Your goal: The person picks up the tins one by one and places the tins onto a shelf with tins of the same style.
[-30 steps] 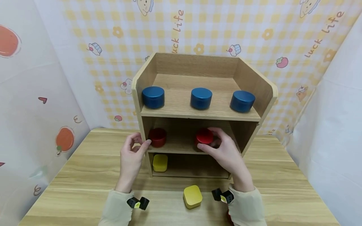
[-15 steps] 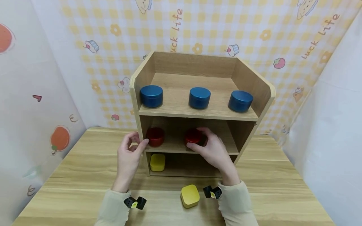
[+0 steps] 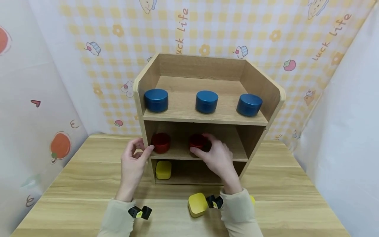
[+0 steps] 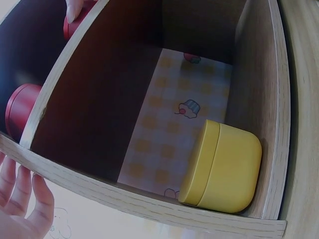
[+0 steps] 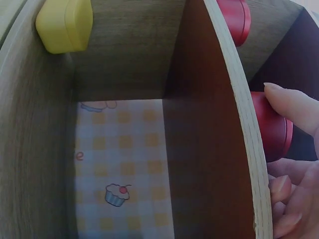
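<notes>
Your right hand point(image 3: 217, 156) is curled round 1 of the 2 red tins point(image 3: 197, 141), its thumb on the near side, opened only as wide as that tin. The held tin is near the front of the middle level of the shelf unit point(image 3: 204, 119); you can't tell whether its base touches the board. It is upright, lid up, its axis vertical and its outline round. The 2nd red tin point(image 3: 161, 144) stands upright by the left side panel point(image 3: 140, 126). Your left hand point(image 3: 133, 164) is at that panel's front edge, fingers bent; you can't tell whether it grips.

You have 3 blue tins point(image 3: 207, 102) on top, plus 2 yellow tins: 1 in the bottom level's left corner point(image 3: 163, 170), 1 on the table point(image 3: 284, 197). A yellow sliver point(image 3: 252, 199) shows beside your right sleeve point(image 3: 237, 207).
</notes>
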Demonstrator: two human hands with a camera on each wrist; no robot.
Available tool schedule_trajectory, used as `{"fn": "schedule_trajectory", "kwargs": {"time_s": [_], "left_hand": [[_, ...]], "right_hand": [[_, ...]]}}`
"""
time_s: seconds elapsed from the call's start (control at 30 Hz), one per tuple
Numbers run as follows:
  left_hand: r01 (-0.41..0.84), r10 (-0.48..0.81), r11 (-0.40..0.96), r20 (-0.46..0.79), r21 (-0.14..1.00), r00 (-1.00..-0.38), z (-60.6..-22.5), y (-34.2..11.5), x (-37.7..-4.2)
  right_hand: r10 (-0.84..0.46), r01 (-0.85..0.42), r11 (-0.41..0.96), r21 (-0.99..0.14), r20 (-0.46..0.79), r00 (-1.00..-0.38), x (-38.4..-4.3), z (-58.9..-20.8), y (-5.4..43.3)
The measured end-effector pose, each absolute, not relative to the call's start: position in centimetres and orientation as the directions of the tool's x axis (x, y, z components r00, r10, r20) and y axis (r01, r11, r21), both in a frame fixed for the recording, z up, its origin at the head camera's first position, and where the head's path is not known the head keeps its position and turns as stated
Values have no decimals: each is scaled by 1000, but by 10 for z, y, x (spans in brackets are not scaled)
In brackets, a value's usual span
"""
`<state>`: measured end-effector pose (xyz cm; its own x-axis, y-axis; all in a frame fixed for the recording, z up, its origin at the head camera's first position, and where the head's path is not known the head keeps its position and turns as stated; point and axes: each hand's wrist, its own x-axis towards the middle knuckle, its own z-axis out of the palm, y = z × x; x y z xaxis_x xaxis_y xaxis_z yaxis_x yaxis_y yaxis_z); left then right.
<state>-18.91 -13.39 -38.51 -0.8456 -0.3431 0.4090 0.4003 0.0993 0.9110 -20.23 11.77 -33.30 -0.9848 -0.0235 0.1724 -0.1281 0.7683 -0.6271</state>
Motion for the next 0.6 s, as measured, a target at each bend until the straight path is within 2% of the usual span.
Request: {"fn": "schedule_trajectory", "kwargs": {"time_s": [0.6], "left_hand": [[390,-341,107,403,914,-850,-385,-134,-188]], "right_hand": [[11,-133,797,-589,234,-972,-197,-337,112]]}}
